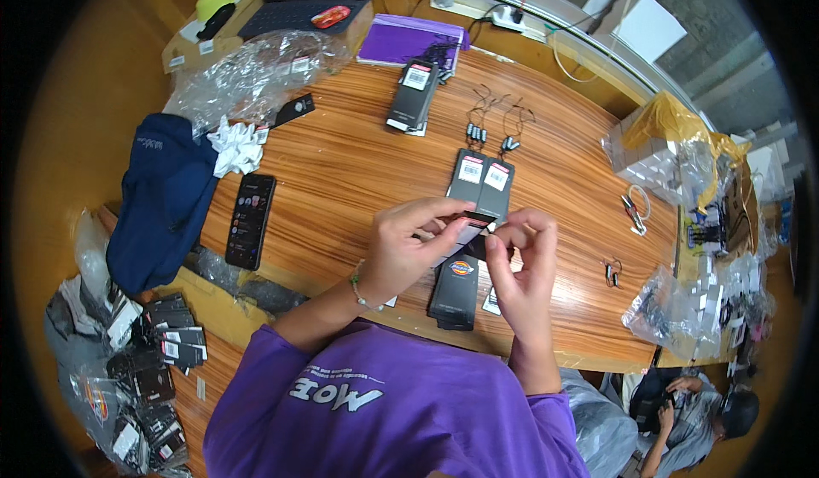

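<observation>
In the middle of the table, my left hand (408,243) is closed on a black hang tag (465,235) with a pale label, gripping it near its top end. The fingertips of my right hand (527,260) pinch at the tag's top corner, where a small whitish bit shows; I cannot make out what it is. Beneath my hands lies a stack of black hang tags (454,294) with a coloured oval emblem. Just beyond, two piles of black tags (482,179) carry white barcode labels, with black strings (476,132) at their far ends.
Another tag stack (413,94) lies farther back, near a purple pouch (384,44). A phone (251,222), white crumpled gloves (237,147) and dark blue cloth (162,196) are left. Small snips (633,213) and a string loop (612,273) lie right. Another person (682,418) sits lower right.
</observation>
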### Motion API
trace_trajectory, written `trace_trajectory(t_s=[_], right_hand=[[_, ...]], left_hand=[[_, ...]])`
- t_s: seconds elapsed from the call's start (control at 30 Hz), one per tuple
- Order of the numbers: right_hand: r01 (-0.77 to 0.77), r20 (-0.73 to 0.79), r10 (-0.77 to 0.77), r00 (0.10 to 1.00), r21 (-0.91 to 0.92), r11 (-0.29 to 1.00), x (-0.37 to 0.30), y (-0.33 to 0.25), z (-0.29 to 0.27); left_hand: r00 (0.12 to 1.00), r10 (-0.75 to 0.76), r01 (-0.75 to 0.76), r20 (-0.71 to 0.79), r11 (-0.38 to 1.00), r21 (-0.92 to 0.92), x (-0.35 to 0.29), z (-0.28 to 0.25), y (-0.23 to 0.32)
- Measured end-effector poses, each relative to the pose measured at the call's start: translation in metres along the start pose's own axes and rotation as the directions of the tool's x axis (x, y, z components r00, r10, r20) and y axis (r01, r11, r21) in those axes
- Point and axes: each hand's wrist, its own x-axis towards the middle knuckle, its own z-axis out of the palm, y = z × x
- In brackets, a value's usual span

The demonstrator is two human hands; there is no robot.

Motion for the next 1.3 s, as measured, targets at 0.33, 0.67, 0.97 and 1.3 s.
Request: trace_trajectory(t_s=[0.33,0.67,0.97,1.3], right_hand=[[-0.03,0.005,0.03,1.0,-0.015,0.999,0.003,0.005,-0.003],[-0.143,0.042,0.137,0.99,0.354,0.924,0.006,0.006,-0.009],[0.048,-0.153,0.026,0.988,0.461,0.886,-0.003,0.017,0.011],[-0.07,-0.041,0.107,0.993,0.522,0.85,-0.001,0.02,0.002]], left_hand=[[0.996,0.061,-0.064,0.073,0.997,0.048,0.001,0.002,0.005],[0.976,0.169,-0.186,0.139,0.975,0.119,0.006,0.0,0.013],[0.991,0.11,-0.114,0.071,0.992,0.055,0.002,0.006,0.015],[0.89,0.407,-0.452,0.207,0.846,0.282,0.012,0.003,0.011]])
